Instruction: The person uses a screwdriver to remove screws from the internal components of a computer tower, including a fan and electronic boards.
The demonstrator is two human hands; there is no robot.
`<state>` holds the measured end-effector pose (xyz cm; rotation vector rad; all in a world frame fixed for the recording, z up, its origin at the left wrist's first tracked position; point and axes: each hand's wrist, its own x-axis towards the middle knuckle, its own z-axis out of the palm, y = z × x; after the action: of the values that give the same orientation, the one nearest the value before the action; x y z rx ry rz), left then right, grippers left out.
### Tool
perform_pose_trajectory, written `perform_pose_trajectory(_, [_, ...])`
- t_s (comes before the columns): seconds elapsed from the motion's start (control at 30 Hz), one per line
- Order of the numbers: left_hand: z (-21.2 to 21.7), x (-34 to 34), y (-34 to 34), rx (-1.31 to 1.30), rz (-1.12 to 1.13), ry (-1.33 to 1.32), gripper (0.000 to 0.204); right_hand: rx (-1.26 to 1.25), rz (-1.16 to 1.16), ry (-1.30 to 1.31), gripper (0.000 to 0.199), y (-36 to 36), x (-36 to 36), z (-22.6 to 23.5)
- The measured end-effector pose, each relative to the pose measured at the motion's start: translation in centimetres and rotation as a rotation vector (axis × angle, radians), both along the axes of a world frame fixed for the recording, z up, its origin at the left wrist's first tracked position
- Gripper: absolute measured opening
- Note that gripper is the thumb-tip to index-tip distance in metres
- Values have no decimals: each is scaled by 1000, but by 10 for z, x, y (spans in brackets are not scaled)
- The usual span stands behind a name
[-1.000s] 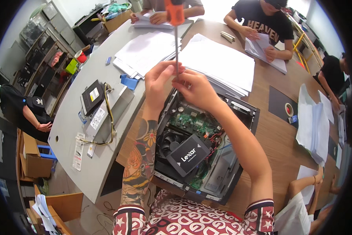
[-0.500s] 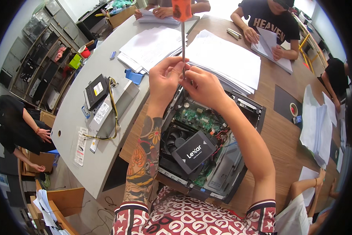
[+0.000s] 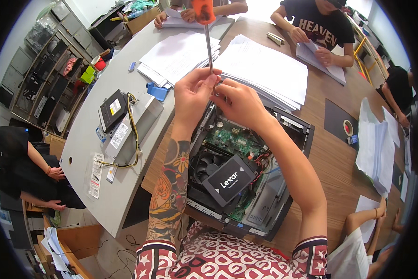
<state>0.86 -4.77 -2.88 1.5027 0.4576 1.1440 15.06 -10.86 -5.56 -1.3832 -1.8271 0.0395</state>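
Observation:
A long screwdriver with an orange handle stands almost upright, its handle at the top of the view. My left hand is closed round the lower part of its shaft. Close beside the tip, my right hand has its fingers pinched together; whatever they hold is too small or hidden to name. Below both hands lies an opened desktop computer case, showing a green circuit board and a black fan. A black solid state drive rests tilted over the parts inside.
Left on the grey table are a power supply, an optical drive and a blue plastic piece. Paper stacks lie beyond my hands. A tape roll sits right. Several people handle papers around the tables; another person is at left.
The screwdriver's handle has leaned a little to the left, and my hands have shifted slightly left. The person at the left has bent lower. The drive stays in place in the case.

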Motion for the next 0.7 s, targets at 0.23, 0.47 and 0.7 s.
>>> perform_pose_trajectory(0.23, [-1,1,-1,-67,63,-13,15,-36,2,16,17,-1,-1,3])
perform_pose_trajectory(0.47, [-7,4,1,-119,17,-47,17,-62,21,78,15,1,-2,0])
perform_pose_trajectory(0.7, [-3,0,2,-49,-53,-11,22,-43,59,148,20,4,-2,-6])
